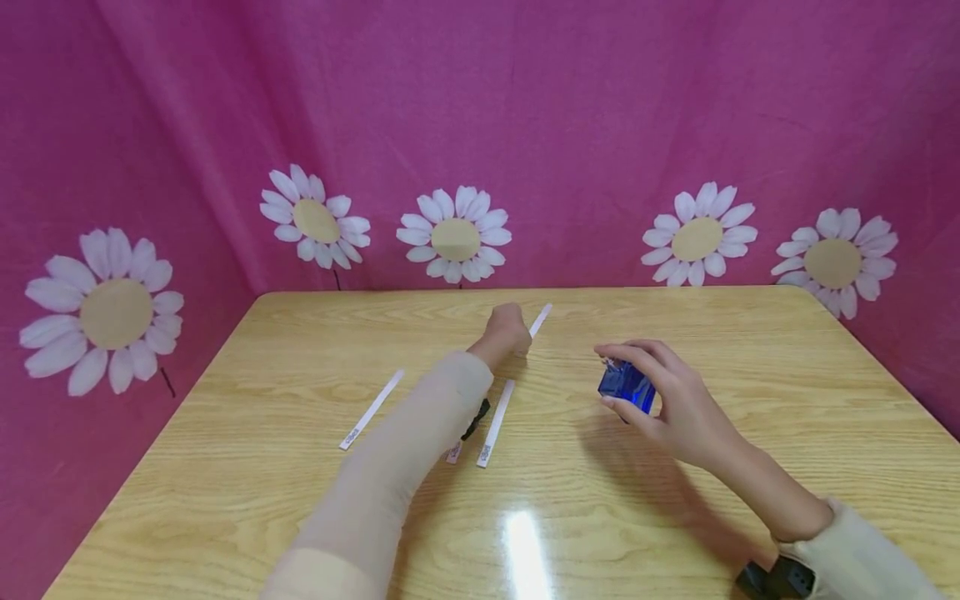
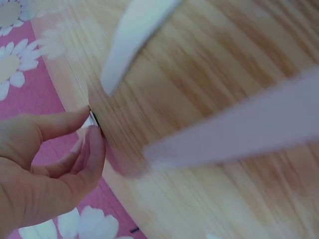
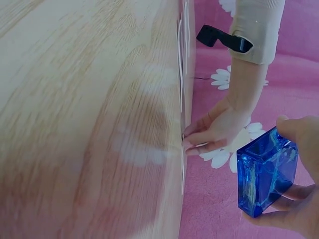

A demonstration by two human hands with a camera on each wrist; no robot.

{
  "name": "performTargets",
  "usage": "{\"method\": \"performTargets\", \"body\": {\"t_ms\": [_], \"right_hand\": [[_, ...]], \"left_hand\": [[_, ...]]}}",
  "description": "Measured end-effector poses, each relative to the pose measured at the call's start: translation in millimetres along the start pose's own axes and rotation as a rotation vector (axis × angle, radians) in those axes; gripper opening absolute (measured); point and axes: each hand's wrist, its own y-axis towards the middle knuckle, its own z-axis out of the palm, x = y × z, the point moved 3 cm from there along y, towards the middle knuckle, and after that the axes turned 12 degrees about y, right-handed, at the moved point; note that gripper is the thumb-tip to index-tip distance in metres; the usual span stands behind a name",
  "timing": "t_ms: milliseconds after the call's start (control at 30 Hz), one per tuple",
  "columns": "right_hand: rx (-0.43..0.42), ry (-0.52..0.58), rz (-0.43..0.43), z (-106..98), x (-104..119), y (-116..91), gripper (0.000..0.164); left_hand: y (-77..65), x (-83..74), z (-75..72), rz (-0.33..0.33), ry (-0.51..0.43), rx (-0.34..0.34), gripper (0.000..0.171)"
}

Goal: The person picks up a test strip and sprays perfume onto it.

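Observation:
My left hand (image 1: 507, 329) reaches to the far middle of the table, thumb and fingers pinching at a white paper strip (image 1: 540, 319). The left wrist view shows a small pale edge between the fingertips (image 2: 88, 117); most of the pinched piece is hidden. On the right, my right hand (image 1: 682, 404) grips a blue glass bottle (image 1: 628, 386) by its sides, above the tabletop. Its small top part points up and to the left. In the right wrist view the square, see-through bottle (image 3: 266, 172) sits between thumb and fingers.
More white paper strips lie on the wooden table (image 1: 225, 467): one at left (image 1: 371, 410), one right of the left forearm (image 1: 496, 423), and one partly under that forearm (image 1: 453, 452). Dark print marks their near ends. A pink flowered cloth (image 1: 570, 142) hangs behind the table.

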Motion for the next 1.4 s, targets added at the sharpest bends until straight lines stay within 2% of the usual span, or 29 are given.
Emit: {"method": "performTargets", "body": {"t_ms": [100, 167, 200, 233, 300, 333, 367, 400, 433, 467, 533, 600, 767, 1100, 1400], "right_hand": [[0.002, 0.002, 0.001, 0, 0, -1, 0.063], [0.004, 0.002, 0.003, 0, -1, -2, 0.063], [0.005, 0.002, 0.005, 0, -1, -2, 0.063], [0.004, 0.001, 0.005, 0, -1, -3, 0.063], [-0.002, -0.004, -0.003, -1, -1, -3, 0.064], [-0.005, -0.006, -0.006, -1, -1, -3, 0.065], [-0.007, -0.009, -0.010, -1, -1, -4, 0.065], [-0.009, -0.010, -0.014, -1, -1, -4, 0.064], [-0.009, -0.010, -0.015, -1, -1, -4, 0.064], [-0.008, -0.010, -0.016, 0, -1, -4, 0.064], [-0.003, -0.008, -0.017, 1, -1, -5, 0.063], [0.000, -0.007, -0.014, 1, -1, -5, 0.062], [0.001, -0.010, -0.009, 2, -2, -5, 0.061], [0.004, -0.010, 0.012, 1, -7, -5, 0.060], [0.002, -0.012, 0.023, 2, -8, -4, 0.060]], "left_hand": [[11.9, 9.8, -0.3, 0.020, 0.105, 0.004, 0.018], [54.0, 27.0, 22.1, 0.085, 0.161, -0.006, 0.019], [71.3, 35.5, 31.7, 0.119, 0.159, -0.029, 0.015], [77.3, 40.7, 34.7, 0.139, 0.140, -0.023, 0.011], [83.4, 48.8, 39.0, 0.164, 0.049, 0.021, 0.012], [83.9, 51.8, 40.1, 0.168, 0.012, 0.047, 0.018], [66.1, 49.0, 29.6, 0.141, -0.049, 0.077, 0.026], [51.6, 47.1, 23.2, 0.143, -0.066, 0.068, 0.027], [32.8, 43.6, 13.1, 0.125, -0.084, 0.099, 0.028], [18.9, 42.5, 7.5, 0.130, -0.102, 0.093, 0.026], [-0.3, 43.1, 0.2, 0.155, -0.141, 0.083, 0.023], [-11.0, 45.7, -1.6, 0.188, -0.175, 0.073, 0.022], [-21.0, 54.2, -0.4, 0.234, -0.302, 0.122, 0.019], [-38.5, 56.6, 3.1, 0.228, -0.536, 0.184, 0.022], [-61.0, 64.2, 7.5, 0.200, -0.569, 0.175, 0.020]]}}
